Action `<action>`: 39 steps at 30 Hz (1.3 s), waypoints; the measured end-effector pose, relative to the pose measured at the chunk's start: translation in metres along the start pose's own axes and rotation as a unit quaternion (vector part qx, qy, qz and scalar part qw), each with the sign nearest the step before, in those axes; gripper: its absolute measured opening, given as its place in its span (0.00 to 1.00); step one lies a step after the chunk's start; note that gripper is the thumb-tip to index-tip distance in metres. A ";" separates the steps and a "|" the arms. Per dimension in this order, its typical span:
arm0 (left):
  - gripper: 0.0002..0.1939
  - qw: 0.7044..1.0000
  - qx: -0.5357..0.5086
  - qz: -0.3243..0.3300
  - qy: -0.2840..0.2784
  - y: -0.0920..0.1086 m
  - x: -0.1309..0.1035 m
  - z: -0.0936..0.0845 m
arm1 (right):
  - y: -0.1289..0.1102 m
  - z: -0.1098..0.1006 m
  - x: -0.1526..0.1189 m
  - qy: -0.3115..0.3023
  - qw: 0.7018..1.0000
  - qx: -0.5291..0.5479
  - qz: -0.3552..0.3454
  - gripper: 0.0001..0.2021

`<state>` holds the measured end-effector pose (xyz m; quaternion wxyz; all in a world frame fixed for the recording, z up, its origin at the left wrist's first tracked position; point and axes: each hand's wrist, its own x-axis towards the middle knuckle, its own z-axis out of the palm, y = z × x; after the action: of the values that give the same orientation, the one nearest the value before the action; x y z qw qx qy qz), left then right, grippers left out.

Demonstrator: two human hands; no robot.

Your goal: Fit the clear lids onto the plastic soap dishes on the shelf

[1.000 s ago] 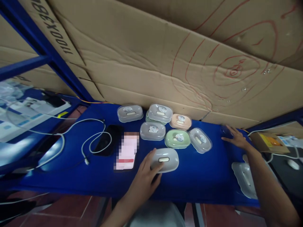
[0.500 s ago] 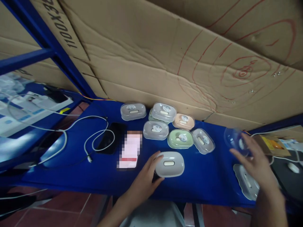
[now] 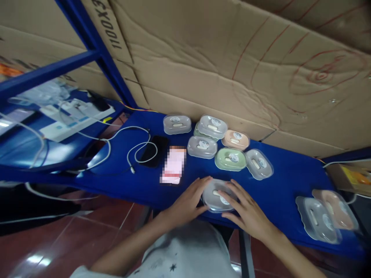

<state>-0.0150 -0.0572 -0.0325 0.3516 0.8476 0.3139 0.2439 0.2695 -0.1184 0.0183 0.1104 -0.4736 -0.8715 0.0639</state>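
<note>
- Head view: a brown cardboard wall (image 3: 185,77) rose behind the work, marked with red curved lines and black print.
- Below it ran a blue bench (image 3: 278,189).
- On the bench, toward the wall, sat a cluster of lidded boxes: one grey box (image 3: 177,126) at the left, another grey box (image 3: 214,125) resting on a green one, a third grey box (image 3: 199,148) nearer, a peach box (image 3: 235,139), a green box (image 3: 230,160) and a turned grey box (image 3: 257,166).
- At the right end, a grey box (image 3: 317,220) and a peach box (image 3: 346,220) lay with their edges overlapping in view.
- The right hand (image 3: 246,206) arched over a clear lid (image 3: 218,207), holding it, fingers on top and thumb at the near edge.
- The left hand (image 3: 188,199) gripped a grey dish (image 3: 209,196) at its left side, fingertips on the far rim.
- That dish sat between both hands near the front edge, under the lid; whether the lid was fully seated could not be told.
- Left of these lay a lit phone (image 3: 174,166), its screen pixelated, and a dark phone (image 3: 155,152).
- A white cable (image 3: 136,151) looped across the dark phone.
</note>
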 end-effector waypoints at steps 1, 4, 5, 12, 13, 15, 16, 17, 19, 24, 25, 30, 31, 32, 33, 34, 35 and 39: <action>0.52 1.000 0.002 0.002 0.004 0.002 0.000 0.000 | -0.002 -0.001 0.001 -0.006 1.000 0.000 -0.006 0.35; 0.53 1.000 -0.001 0.009 0.010 0.004 -0.001 0.001 | -0.009 0.006 0.003 0.005 1.000 -0.003 0.003 0.34; 0.52 1.000 -0.004 0.010 0.012 0.005 -0.002 0.001 | -0.011 0.011 0.003 0.014 1.000 -0.001 0.009 0.34; 0.49 1.000 -0.005 0.017 -0.005 0.000 -0.001 0.000 | -0.010 0.042 -0.004 0.090 0.993 0.054 0.047 0.35; 0.49 1.000 -0.006 0.018 -0.005 -0.002 -0.001 0.000 | -0.007 0.041 -0.004 0.092 0.993 0.060 0.047 0.36; 0.48 1.000 -0.011 0.013 -0.002 -0.003 -0.001 0.000 | -0.002 0.037 -0.005 0.084 0.994 0.062 0.044 0.37; 0.47 1.000 -0.014 0.007 -0.001 -0.004 -0.001 0.000 | 0.000 0.034 -0.005 0.079 0.994 0.056 0.041 0.37; 0.47 1.000 -0.019 0.000 0.000 -0.004 -0.001 0.000 | 0.001 0.032 -0.006 0.073 0.996 0.046 0.036 0.38; 0.47 1.000 -0.026 -0.007 0.000 -0.003 -0.001 -0.001 | 0.000 0.030 -0.007 0.060 0.998 0.023 0.027 0.39; 0.45 0.999 -0.042 -0.008 0.000 -0.003 -0.001 -0.001 | -0.011 0.042 -0.009 0.088 0.995 0.013 0.042 0.41; 0.45 0.999 -0.048 -0.012 0.000 -0.004 -0.001 0.000 | -0.012 0.044 -0.008 0.093 0.994 0.016 0.048 0.41; 0.49 0.995 -0.092 -0.023 0.001 -0.010 -0.001 0.002 | -0.007 0.041 0.000 0.084 0.995 0.011 0.050 0.41; 0.49 0.995 -0.097 -0.025 0.001 -0.011 -0.001 0.002 | -0.006 0.040 0.001 0.082 0.996 0.004 0.044 0.41; 0.49 0.995 -0.098 -0.026 0.001 -0.012 -0.001 0.002 | -0.005 0.039 0.002 0.081 0.996 -0.003 0.038 0.41; 0.50 0.995 -0.099 -0.027 -0.001 -0.012 -0.001 0.001 | -0.004 0.039 0.003 0.079 0.996 -0.010 0.033 0.41; 0.50 0.995 -0.099 -0.029 -0.002 -0.012 -0.001 0.001 | -0.004 0.038 0.003 0.077 0.996 -0.017 0.028 0.41; 0.50 0.995 -0.099 -0.031 -0.003 -0.011 -0.001 0.000 | -0.004 0.038 0.003 0.076 0.997 -0.023 0.023 0.41; 0.49 0.995 -0.098 -0.035 0.004 -0.009 0.000 -0.001 | -0.007 0.033 0.004 0.073 0.997 -0.040 -0.003 0.37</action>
<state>-0.0185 -0.0516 -0.0382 0.4402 0.7965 0.3194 0.2642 0.2535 -0.1193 -0.0121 0.1551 -0.4785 -0.8643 -0.0059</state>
